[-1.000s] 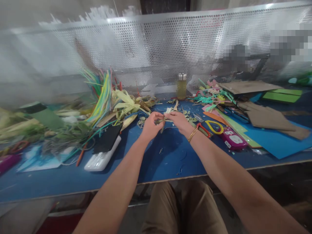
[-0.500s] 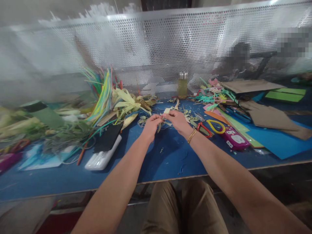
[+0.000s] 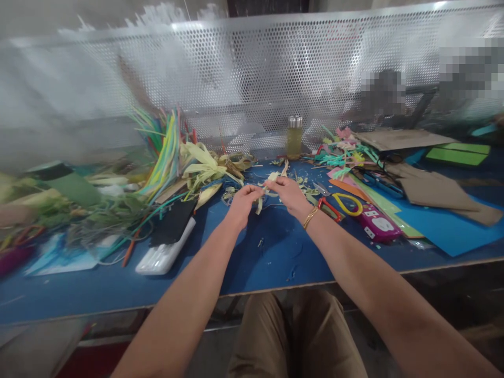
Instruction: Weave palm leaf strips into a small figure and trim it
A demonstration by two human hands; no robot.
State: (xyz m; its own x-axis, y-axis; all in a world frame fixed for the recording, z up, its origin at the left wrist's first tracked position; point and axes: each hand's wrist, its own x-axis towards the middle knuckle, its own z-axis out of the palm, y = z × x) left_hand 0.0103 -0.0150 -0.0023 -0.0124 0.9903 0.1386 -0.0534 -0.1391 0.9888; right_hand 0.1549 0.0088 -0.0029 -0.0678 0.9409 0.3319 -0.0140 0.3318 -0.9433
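My left hand (image 3: 241, 203) and my right hand (image 3: 289, 193) meet over the middle of the blue table (image 3: 271, 257). Both pinch the same pale dried leaf strip (image 3: 263, 198), which runs between the fingertips and hangs a little below them. A gold bracelet (image 3: 311, 217) sits on my right wrist. Just behind the hands lies a scatter of cut leaf scraps (image 3: 305, 189). A pile of pale green husk leaves (image 3: 205, 169) lies to the left of my left hand.
Red-and-yellow scissors (image 3: 339, 206) and a magenta device (image 3: 376, 224) lie right of my wrist. A white case with a black pad (image 3: 165, 251) lies left. Coloured strips (image 3: 163, 152), a small bottle (image 3: 294, 137), paper sheets (image 3: 441, 223) and a perforated metal screen (image 3: 252, 79) stand behind.
Both hands have shifted slightly away from me and kept working the leaf strip; the strip now hangs lower between the fingers. The view has shifted a little.
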